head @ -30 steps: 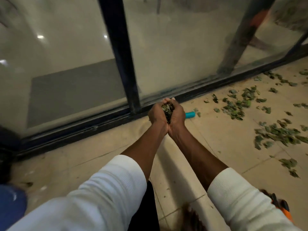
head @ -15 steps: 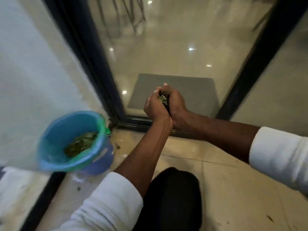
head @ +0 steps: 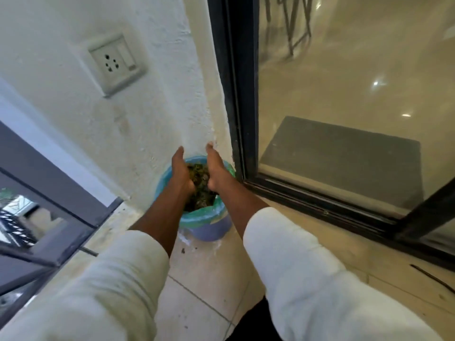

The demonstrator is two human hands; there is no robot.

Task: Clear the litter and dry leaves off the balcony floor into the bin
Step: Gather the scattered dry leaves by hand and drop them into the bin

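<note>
While both hands part over the bin, the dumping step is in hand.

Left hand (head: 181, 172) and right hand (head: 216, 168) are spread flat, palms facing, fingers straight and gripping nothing, just above the bin (head: 206, 227); dry leaves (head: 199, 190) lie heaped inside it between the wrists. A few crumbs (head: 183, 251) dot the floor (head: 206, 286) just in front of the bin. Next, I judge, comes shaking the palms clean over the bin before going for more.
</note>
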